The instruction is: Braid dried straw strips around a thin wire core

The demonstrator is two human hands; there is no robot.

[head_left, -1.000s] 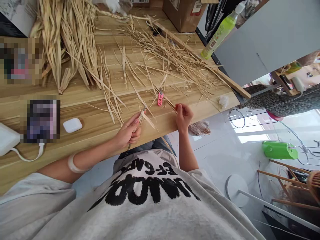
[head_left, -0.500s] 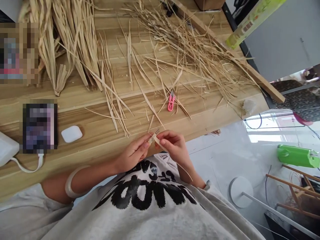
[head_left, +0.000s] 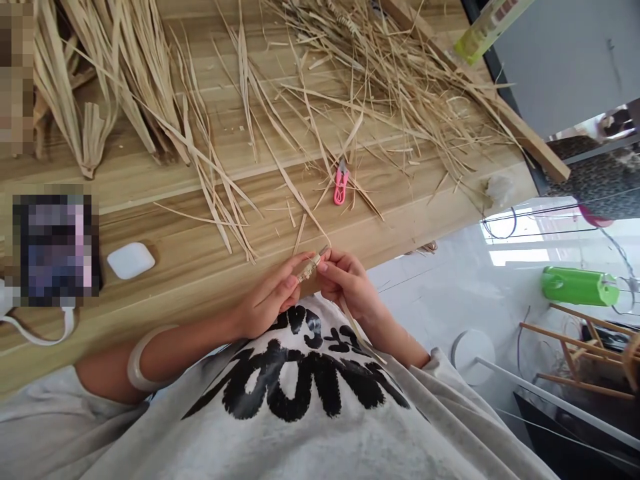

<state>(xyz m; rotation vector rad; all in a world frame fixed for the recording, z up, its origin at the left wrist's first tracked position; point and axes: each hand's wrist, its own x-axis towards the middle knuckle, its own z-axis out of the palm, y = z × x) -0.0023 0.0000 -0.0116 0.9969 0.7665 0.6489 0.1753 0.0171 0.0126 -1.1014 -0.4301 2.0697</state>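
Observation:
My left hand (head_left: 270,293) pinches a small braided piece of dried straw (head_left: 309,269) close to the table's front edge, in front of my shirt. At the piece's far end my right hand (head_left: 347,283) is closed on a pale flat straw strip (head_left: 353,321), whose tail hangs down over my shirt. Part of the braid is hidden by my fingers. Just beyond my hands on the table lie pink thread snips (head_left: 341,185) and several loose straw strips (head_left: 295,190).
Bundles of dried straw (head_left: 135,73) lie at the back left, a tangled straw pile (head_left: 395,87) at the back right beside a wooden bar (head_left: 535,147). On the left are a white earbud case (head_left: 131,260) and a blurred-out device (head_left: 56,250) with a white cable (head_left: 70,327).
My right hand has turned and drawn the strip around the braid's end, its tail now hanging lower. My left hand keeps its hold. The view has shifted slightly.

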